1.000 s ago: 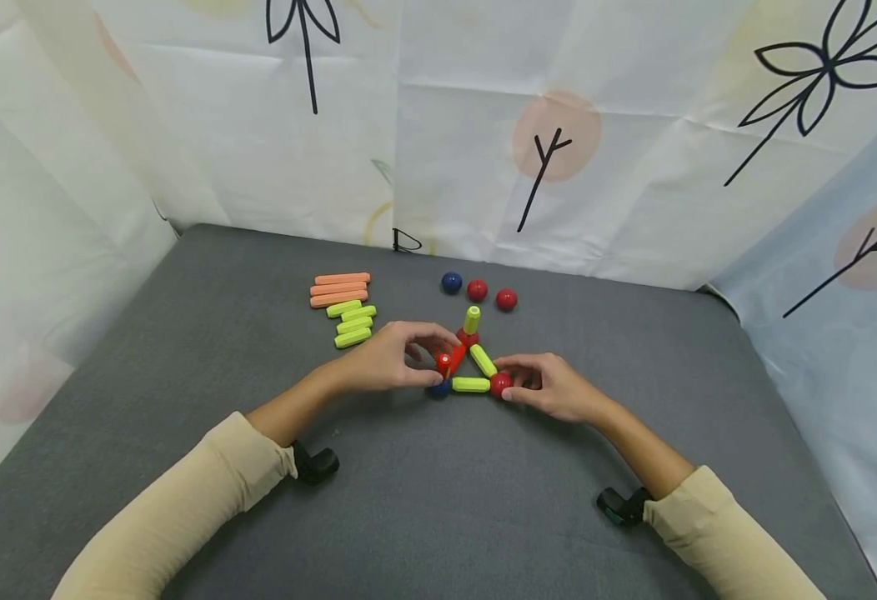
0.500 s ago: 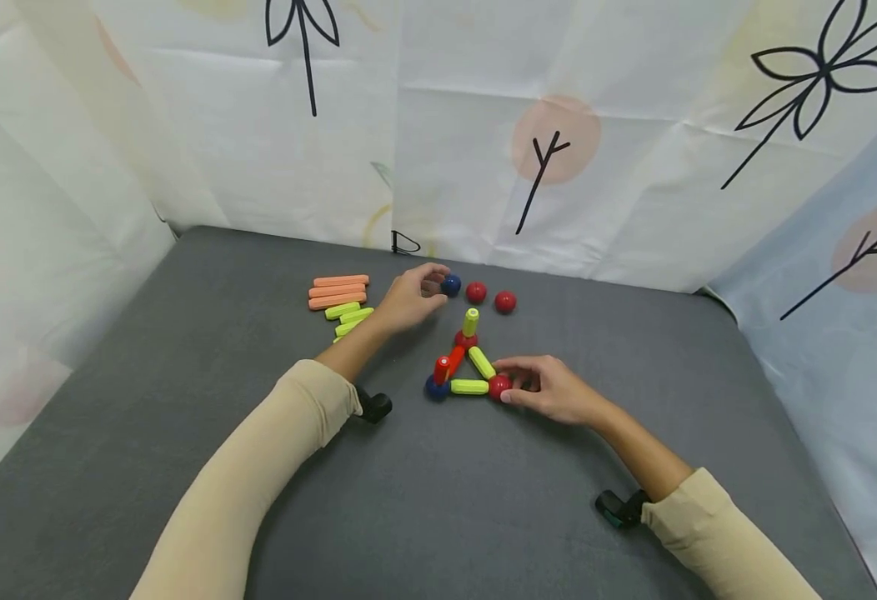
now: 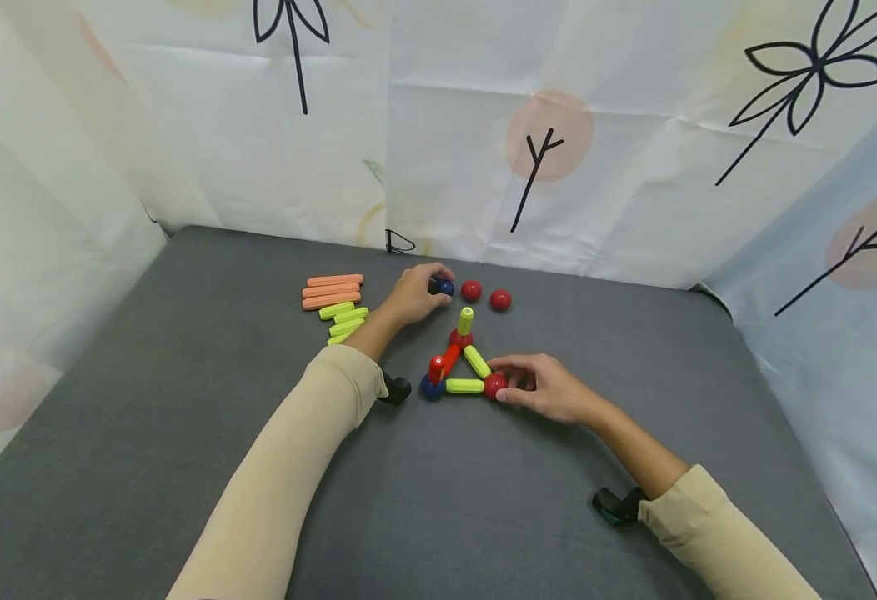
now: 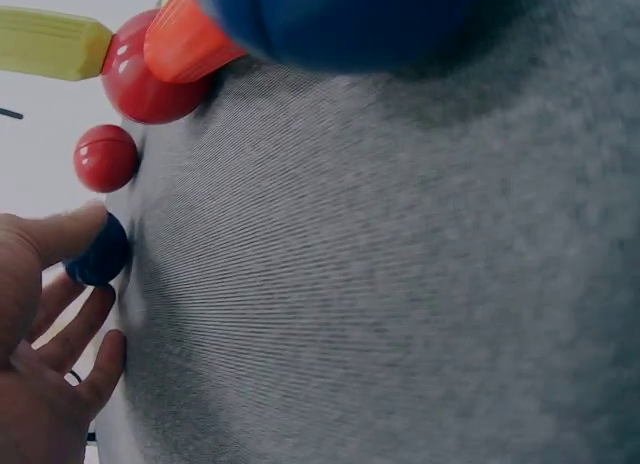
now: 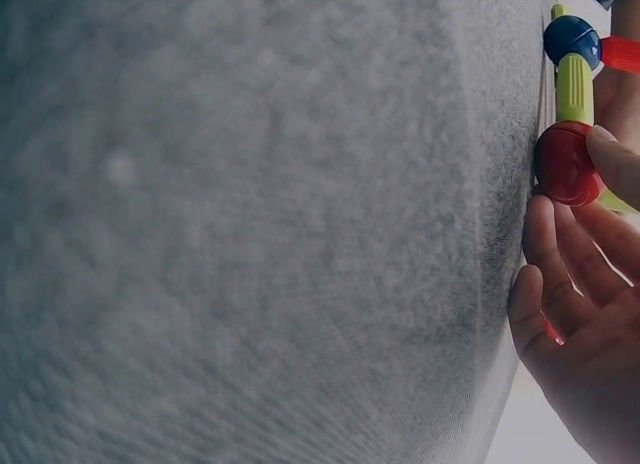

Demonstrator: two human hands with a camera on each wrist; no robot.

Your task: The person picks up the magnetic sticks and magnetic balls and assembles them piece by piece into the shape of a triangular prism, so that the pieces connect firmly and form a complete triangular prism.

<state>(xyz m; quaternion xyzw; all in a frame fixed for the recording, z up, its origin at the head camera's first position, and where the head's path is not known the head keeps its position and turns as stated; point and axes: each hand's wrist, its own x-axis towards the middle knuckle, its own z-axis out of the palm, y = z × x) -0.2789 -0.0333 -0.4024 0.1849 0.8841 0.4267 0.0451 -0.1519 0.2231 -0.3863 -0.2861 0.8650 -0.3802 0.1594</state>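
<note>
Left hand (image 3: 412, 297) pinches the glossy round dark-blue plastic ball (image 3: 446, 287) beside two loose red plastic balls (image 3: 472, 291) — lift straight up, I'd say. Right hand (image 3: 547, 387) pinches the triangle's (image 3: 464, 386) shiny red plastic corner ball (image 3: 494, 385) — go light, so nothing skews.

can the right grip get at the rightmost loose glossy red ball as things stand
Probably yes: nothing visible stands between the right grip and the loose glossy red ball on the dark grey tabletop, though that grip would first need to release the glossy red corner ball.
</note>
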